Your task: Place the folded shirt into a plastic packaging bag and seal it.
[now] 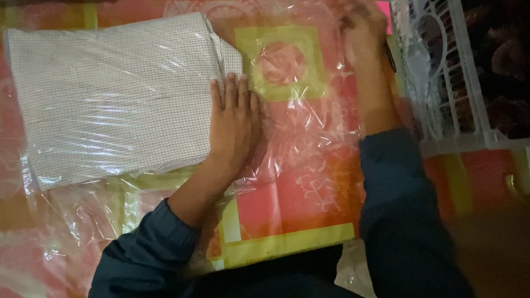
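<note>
A folded white checked shirt (113,98) lies inside a clear plastic bag (301,120) on a pink, orange and yellow patterned cloth (296,210). My left hand (234,123) rests flat with fingers together on the bag at the shirt's right edge. My right hand (362,28) is blurred and reaches toward the far right, at the bag's open end near a white plastic crate (445,88). Whether it grips the plastic cannot be told. Both arms wear dark blue sleeves.
The white slatted plastic crate stands at the right edge with dark items inside. A small pink object (383,9) shows beside my right hand. More crinkled clear plastic (26,272) lies at the lower left on the cloth.
</note>
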